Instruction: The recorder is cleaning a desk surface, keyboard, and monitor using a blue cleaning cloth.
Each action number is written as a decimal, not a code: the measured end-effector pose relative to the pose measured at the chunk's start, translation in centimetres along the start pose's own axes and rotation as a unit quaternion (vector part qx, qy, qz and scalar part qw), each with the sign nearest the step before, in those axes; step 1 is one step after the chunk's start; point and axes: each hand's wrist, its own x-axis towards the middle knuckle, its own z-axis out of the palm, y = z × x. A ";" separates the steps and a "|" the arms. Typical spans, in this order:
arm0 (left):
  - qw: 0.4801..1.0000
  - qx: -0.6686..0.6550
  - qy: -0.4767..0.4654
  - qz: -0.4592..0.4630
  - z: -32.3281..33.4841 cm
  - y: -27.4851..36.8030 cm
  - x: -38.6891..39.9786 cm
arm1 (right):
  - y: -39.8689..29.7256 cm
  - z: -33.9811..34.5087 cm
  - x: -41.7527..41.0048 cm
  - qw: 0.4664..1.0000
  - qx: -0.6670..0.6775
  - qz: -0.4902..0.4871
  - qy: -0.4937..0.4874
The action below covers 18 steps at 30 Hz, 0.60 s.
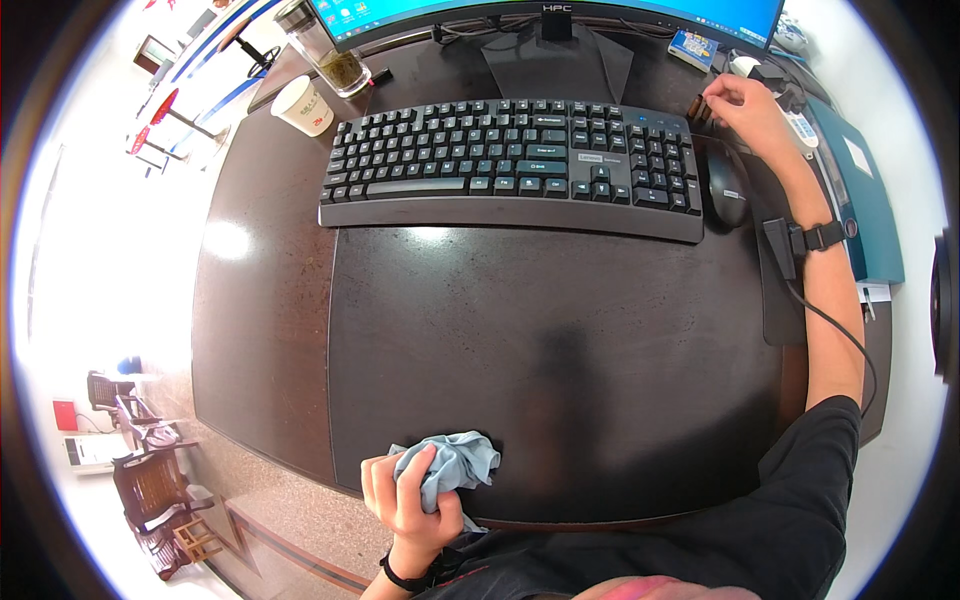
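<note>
My left hand (412,499) grips a crumpled light blue cloth (457,461) near the front edge of the dark wooden desk (480,315). At the far right, beyond the black computer mouse (726,184), my right hand (746,112) pinches at small brown cylinders (697,107) that look like batteries. They stand close to the top right corner of the black Lenovo keyboard (480,214); the fingers partly hide them.
Behind the keyboard stands an HPC monitor (556,22). A paper cup (302,106) and a glass tea bottle (341,71) are at the back left. A small blue box (692,51) lies under the monitor's right side. A teal file box (855,187) lines the right edge.
</note>
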 end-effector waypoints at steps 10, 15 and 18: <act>1.000 0.002 0.001 0.004 0.0 -0.1 0.0 | -0.5 0.1 -0.2 1.000 0.007 -0.020 -0.012; 1.000 0.002 0.002 0.002 0.0 0.0 0.1 | -1.3 0.4 -0.5 1.000 0.003 -0.011 -0.028; 1.000 -0.002 0.002 0.003 0.0 0.0 0.1 | -0.8 0.4 -0.5 0.999 -0.007 -0.030 -0.021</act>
